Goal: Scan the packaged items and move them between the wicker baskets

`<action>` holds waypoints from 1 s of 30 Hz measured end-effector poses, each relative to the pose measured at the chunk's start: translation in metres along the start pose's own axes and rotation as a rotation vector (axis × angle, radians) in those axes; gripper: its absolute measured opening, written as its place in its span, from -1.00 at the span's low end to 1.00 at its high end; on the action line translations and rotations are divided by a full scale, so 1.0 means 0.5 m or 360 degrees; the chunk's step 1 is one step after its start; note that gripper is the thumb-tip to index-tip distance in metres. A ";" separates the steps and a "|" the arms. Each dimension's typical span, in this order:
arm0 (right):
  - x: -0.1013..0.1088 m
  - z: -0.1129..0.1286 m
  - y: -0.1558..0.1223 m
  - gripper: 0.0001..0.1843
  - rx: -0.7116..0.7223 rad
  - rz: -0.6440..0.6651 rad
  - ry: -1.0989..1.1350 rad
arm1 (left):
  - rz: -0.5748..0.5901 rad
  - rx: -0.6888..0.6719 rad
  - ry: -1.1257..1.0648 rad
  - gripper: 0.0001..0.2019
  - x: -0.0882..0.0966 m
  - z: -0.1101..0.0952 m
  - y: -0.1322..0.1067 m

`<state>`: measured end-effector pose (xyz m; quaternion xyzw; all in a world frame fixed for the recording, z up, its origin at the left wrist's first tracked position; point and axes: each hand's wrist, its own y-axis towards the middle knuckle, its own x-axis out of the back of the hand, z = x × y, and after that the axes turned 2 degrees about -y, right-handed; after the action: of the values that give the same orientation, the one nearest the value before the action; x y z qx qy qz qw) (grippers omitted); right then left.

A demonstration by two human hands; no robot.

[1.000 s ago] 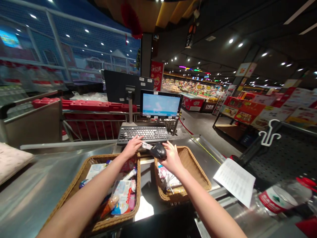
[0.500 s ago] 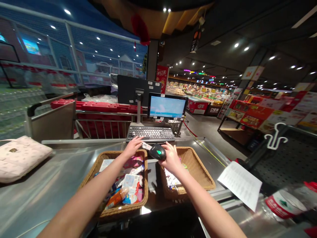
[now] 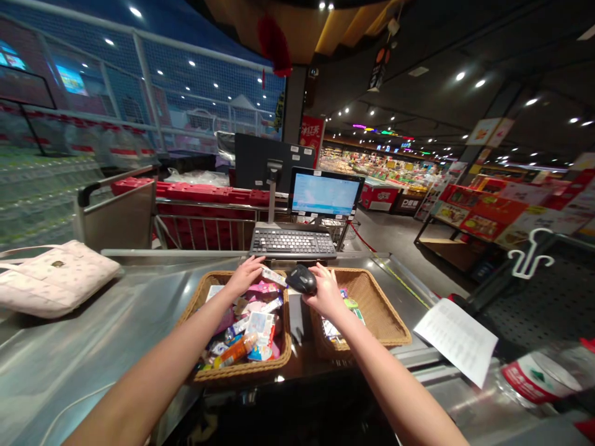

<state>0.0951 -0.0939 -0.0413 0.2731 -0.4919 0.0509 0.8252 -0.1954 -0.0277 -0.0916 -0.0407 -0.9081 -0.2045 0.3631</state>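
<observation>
Over the far edge of the left wicker basket [image 3: 287,328], my left hand [image 3: 246,275] pinches a narrow white packet [image 3: 274,277]; its kind is too small to tell. My right hand [image 3: 326,294] is wrapped around a black barcode scanner [image 3: 301,280], whose head points left at the packet, close to it. Snack packs, a boxed item [image 3: 261,327] and an orange drink bottle [image 3: 236,350] fill the left basket. The right wicker basket [image 3: 376,306], below my right hand, holds a few small packets on its left side, partly covered by my forearm.
Behind the baskets sit a keyboard [image 3: 292,243] and a lit monitor [image 3: 327,193]. A pale handbag [image 3: 58,279] lies at the left of the metal counter. On the right are a printed sheet [image 3: 456,341], a large water bottle [image 3: 534,376] and a white hook [image 3: 530,254].
The green light on the scanner no longer shows. Both hands keep their grips, with the packet still in front of the scanner. The view has shifted slightly, moving the scene to the right.
</observation>
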 end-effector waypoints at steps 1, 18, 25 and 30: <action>-0.003 0.002 -0.001 -0.57 -0.0001 0.0007 0.0003 | -0.0006 0.0027 0.0003 -0.55 0.002 0.009 -0.008; -0.036 0.007 0.001 -0.54 -0.0034 0.0077 0.0041 | 0.0175 0.0304 0.0291 -0.60 0.046 0.133 -0.123; -0.044 0.000 0.009 -0.54 -0.0020 0.0120 0.0066 | 0.0291 0.0389 0.0555 -0.70 0.053 0.114 -0.145; -0.045 -0.011 0.011 -0.55 -0.0019 0.0125 0.0062 | 0.0279 0.0468 0.0768 -0.78 0.058 0.095 -0.149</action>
<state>0.0861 -0.0823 -0.0603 0.2477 -0.4863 0.0857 0.8335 -0.2640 -0.0788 -0.1286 -0.0160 -0.8084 -0.0425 0.5869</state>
